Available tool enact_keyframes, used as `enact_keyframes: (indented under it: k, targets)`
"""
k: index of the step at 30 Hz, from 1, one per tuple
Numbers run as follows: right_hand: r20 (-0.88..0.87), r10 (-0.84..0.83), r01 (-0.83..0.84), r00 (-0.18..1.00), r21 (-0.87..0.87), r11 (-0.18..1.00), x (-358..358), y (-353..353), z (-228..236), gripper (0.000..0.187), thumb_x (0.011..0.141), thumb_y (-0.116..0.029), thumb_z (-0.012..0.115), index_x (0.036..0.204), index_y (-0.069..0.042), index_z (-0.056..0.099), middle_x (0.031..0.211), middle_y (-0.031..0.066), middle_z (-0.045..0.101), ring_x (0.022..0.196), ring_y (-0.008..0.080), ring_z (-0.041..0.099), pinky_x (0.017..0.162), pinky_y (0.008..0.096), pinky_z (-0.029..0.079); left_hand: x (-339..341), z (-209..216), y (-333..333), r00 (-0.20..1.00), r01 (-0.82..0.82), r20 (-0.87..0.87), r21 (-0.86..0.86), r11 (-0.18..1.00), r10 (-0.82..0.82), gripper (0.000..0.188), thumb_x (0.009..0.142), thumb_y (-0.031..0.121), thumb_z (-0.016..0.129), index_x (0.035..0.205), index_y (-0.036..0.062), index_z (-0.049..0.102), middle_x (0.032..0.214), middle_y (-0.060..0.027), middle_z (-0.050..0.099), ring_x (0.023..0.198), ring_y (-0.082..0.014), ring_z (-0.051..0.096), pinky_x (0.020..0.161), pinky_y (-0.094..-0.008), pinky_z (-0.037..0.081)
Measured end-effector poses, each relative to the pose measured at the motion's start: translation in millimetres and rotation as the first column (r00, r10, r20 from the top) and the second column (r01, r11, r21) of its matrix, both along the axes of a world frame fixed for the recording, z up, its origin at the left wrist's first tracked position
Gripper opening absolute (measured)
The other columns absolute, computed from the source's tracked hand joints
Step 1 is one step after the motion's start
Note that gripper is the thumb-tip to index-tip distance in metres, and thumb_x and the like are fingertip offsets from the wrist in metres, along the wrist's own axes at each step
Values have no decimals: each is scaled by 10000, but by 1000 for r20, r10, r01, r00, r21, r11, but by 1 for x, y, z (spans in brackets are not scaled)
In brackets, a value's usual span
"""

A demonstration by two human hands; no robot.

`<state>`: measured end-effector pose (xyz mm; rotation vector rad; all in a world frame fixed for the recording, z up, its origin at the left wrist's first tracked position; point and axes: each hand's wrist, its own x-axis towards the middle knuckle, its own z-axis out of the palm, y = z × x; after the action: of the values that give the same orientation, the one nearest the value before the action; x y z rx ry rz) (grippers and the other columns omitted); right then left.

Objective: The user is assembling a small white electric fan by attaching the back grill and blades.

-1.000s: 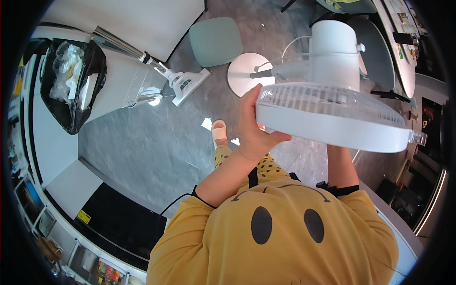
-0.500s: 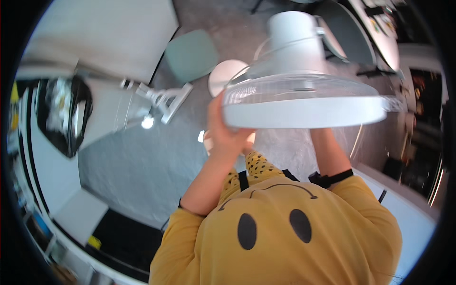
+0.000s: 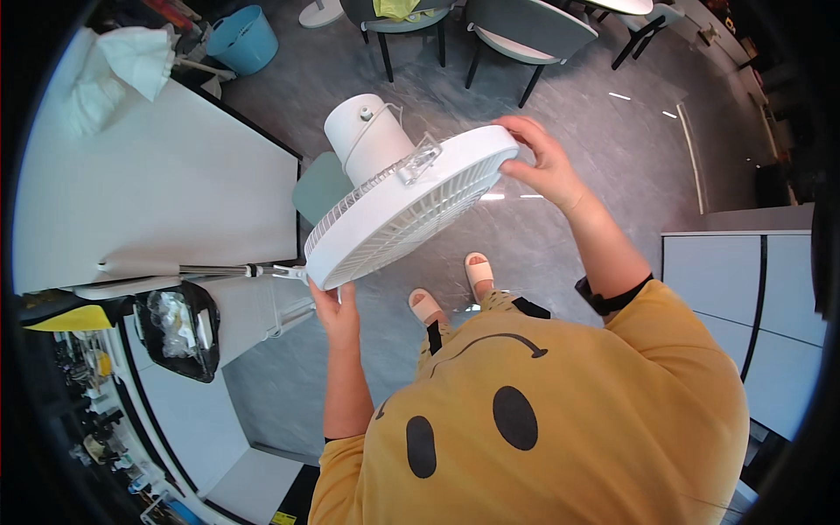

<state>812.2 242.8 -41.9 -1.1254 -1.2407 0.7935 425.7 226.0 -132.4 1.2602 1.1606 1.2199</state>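
fan head (image 3: pixel 411 206): being held tilted in the frame centre, above the floor | left hand (image 3: pixel 337 311): its grip is closing on the lower rim, carrying weight | right hand (image 3: pixel 547 166): its grip is clasping the upper-right rim for balance | desk (image 3: pixel 157 192): lying at the left

The fan (image 3: pixel 407 206) hides its own stand and blades, so you only get the grille and motor housing. Left hand (image 3: pixel 337 311) has its fingertips tucked behind the fan's lower rim. Stuff on the shelf far below-left of the fan is too small to identify.
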Motion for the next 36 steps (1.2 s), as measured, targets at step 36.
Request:
enact_keyframes:
  k: [36]
  targets:
    - [502,-29,33,865,0,999,3,-33,7,502,655,-140,766,1072,-24,511,1035,151,543,953,332,532,802,396,444,146,207,25,466,446,-867,404,799,178,500,624,124,794,1026,14,519,1007,-145,543,916,-312,527,782,-373,443]
